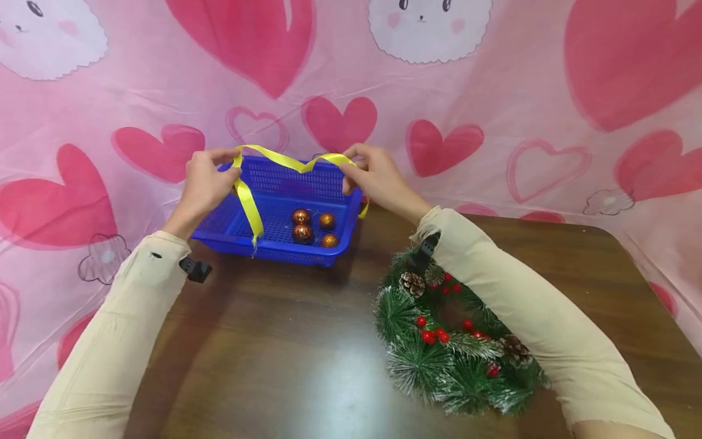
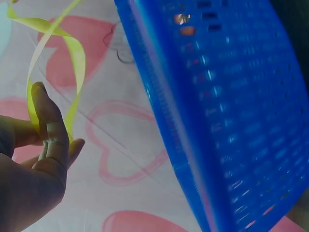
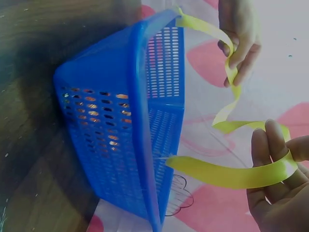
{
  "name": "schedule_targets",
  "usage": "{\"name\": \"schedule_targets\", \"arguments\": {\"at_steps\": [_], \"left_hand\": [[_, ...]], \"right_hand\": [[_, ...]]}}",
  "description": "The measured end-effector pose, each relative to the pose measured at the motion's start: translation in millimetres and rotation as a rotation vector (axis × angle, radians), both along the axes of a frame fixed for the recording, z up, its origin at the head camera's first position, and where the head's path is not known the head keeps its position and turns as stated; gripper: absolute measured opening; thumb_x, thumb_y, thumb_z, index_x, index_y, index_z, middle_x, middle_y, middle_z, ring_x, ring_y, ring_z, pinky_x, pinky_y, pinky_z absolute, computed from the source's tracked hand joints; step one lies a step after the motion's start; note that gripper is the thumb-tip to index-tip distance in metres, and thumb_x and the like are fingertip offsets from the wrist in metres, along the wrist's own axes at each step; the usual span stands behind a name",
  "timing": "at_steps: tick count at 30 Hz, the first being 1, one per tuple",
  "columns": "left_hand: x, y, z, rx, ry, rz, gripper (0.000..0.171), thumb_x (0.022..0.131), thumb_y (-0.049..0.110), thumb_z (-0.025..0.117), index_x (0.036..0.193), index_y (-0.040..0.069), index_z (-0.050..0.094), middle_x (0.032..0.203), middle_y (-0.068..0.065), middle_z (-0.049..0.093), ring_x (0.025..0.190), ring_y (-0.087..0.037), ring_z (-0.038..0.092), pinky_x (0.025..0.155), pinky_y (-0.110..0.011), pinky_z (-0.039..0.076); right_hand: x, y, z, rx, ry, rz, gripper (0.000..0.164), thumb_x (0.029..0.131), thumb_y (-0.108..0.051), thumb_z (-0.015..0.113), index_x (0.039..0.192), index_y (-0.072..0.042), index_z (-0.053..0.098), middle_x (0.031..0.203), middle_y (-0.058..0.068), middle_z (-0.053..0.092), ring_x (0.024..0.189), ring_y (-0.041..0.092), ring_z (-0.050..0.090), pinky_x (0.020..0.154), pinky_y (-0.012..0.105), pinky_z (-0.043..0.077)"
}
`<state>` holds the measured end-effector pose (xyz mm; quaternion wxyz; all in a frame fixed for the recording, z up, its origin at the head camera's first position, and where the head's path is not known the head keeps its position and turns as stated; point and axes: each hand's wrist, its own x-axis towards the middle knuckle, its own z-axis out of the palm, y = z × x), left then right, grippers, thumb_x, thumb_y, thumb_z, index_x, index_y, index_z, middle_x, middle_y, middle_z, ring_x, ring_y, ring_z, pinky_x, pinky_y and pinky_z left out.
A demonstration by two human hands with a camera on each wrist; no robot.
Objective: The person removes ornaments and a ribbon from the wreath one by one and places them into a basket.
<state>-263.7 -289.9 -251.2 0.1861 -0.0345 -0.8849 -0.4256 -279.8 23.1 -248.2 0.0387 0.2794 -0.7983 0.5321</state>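
A yellow ribbon [image 1: 274,157] stretches in a slack wave between both hands, above a blue plastic basket [image 1: 274,251]. My left hand [image 1: 205,180] pinches it between thumb and fingers over the basket's left side, and one tail [image 1: 249,210] hangs down towards the front rim. At the right, my right hand [image 1: 373,177] pinches the ribbon near the basket's back right corner. In the right wrist view the ribbon loops over the fingers [image 3: 275,140] of that hand. Several shiny copper and orange baubles [image 1: 302,233] lie in the basket's right half.
A green wreath [image 1: 419,366] with pinecones, red berries and frosted tips lies on the brown wooden table [image 1: 263,360], partly beneath the right forearm. Behind the table hangs a pink cloth [image 1: 351,79] printed with hearts. Black wrist cameras [image 1: 195,269] sit at both cuffs.
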Motion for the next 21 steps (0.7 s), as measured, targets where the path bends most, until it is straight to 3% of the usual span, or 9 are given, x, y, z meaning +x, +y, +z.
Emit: {"name": "schedule_targets", "arguments": {"at_steps": [2,4,7,11,14,16,17,19,21], "left_hand": [[-4.6,-1.8,2.8,-0.037,0.015,0.039,0.041,0.092,0.004,0.057,0.132,-0.002,0.062,0.128,-0.023,0.063,0.061,0.001,0.065,0.057,-0.015,0.052],[-8.8,-2.5,3.8,-0.071,0.017,0.048,0.042,0.093,0.005,0.056,0.133,0.000,0.061,0.130,-0.022,0.062,0.086,-0.012,0.071,0.075,-0.024,0.056],[-12.8,-2.6,-2.4,-0.148,0.022,0.039,0.042,0.092,0.005,0.053,0.133,-0.003,0.060,0.131,-0.024,0.061,0.117,-0.030,0.060,0.097,-0.039,0.047],[-14.6,-2.7,-22.3,-0.219,-0.031,-0.023,0.044,0.093,0.001,0.051,0.136,-0.008,0.054,0.120,-0.029,0.064,0.094,-0.037,0.065,0.072,-0.038,0.047],[-13.0,-3.2,-37.1,-0.238,-0.136,-0.094,0.049,0.096,0.002,0.050,0.144,-0.008,0.044,0.126,-0.031,0.061,0.091,-0.040,0.068,0.075,-0.037,0.049],[-11.4,-4.3,-44.9,-0.264,-0.194,-0.135,0.053,0.097,0.006,0.051,0.148,-0.006,0.039,0.139,-0.031,0.051,0.119,-0.043,0.058,0.101,-0.047,0.043],[-10.7,-5.1,-48.3,-0.277,-0.212,-0.158,0.054,0.098,0.007,0.051,0.149,-0.005,0.037,0.144,-0.032,0.045,0.127,-0.045,0.051,0.108,-0.051,0.037],[-8.2,-7.6,-54.2,-0.317,-0.230,-0.192,0.054,0.099,0.010,0.052,0.149,-0.005,0.036,0.150,-0.033,0.035,0.138,-0.048,0.035,0.114,-0.058,0.024],[-3.9,-10.5,-58.8,-0.349,-0.229,-0.213,0.053,0.100,0.012,0.052,0.148,-0.005,0.038,0.152,-0.035,0.030,0.141,-0.051,0.026,0.114,-0.061,0.020]], "right_hand": [[-2.9,-3.0,0.1,-0.020,0.009,-0.003,0.019,0.100,-0.015,0.060,0.107,0.002,0.062,0.065,0.012,0.066,0.056,0.020,0.060,0.046,0.022,0.040],[-5.6,-6.3,-1.5,-0.031,0.019,-0.011,0.019,0.100,-0.013,0.060,0.107,0.005,0.062,0.063,0.012,0.066,0.054,0.016,0.060,0.046,0.022,0.040],[-9.3,-13.9,-6.5,-0.035,0.021,-0.018,0.017,0.099,-0.011,0.059,0.105,0.005,0.062,0.062,0.012,0.065,0.056,0.016,0.062,0.047,0.021,0.040],[-13.0,-27.6,-17.0,0.033,0.009,-0.025,0.014,0.100,-0.013,0.059,0.103,0.000,0.062,0.063,0.008,0.066,0.055,0.018,0.059,0.047,0.021,0.035],[-13.3,-36.7,-23.7,0.113,-0.017,0.000,0.016,0.101,-0.016,0.058,0.108,-0.002,0.061,0.071,0.010,0.071,0.062,0.019,0.064,0.052,0.022,0.040],[-12.3,-39.9,-26.2,0.186,-0.051,0.030,0.023,0.102,-0.020,0.057,0.117,-0.002,0.059,0.084,0.011,0.074,0.077,0.019,0.069,0.063,0.024,0.047],[-11.1,-40.3,-26.3,0.231,-0.068,0.049,0.028,0.102,-0.023,0.056,0.122,-0.003,0.058,0.094,0.012,0.074,0.087,0.019,0.070,0.070,0.027,0.050],[-9.9,-39.0,-26.5,0.331,-0.111,0.096,0.039,0.103,-0.029,0.055,0.133,-0.005,0.052,0.114,0.013,0.070,0.106,0.020,0.066,0.086,0.031,0.051],[-8.7,-34.9,-26.4,0.435,-0.126,0.139,0.047,0.103,-0.034,0.054,0.140,-0.007,0.047,0.128,0.012,0.064,0.118,0.021,0.060,0.097,0.035,0.049]]}}
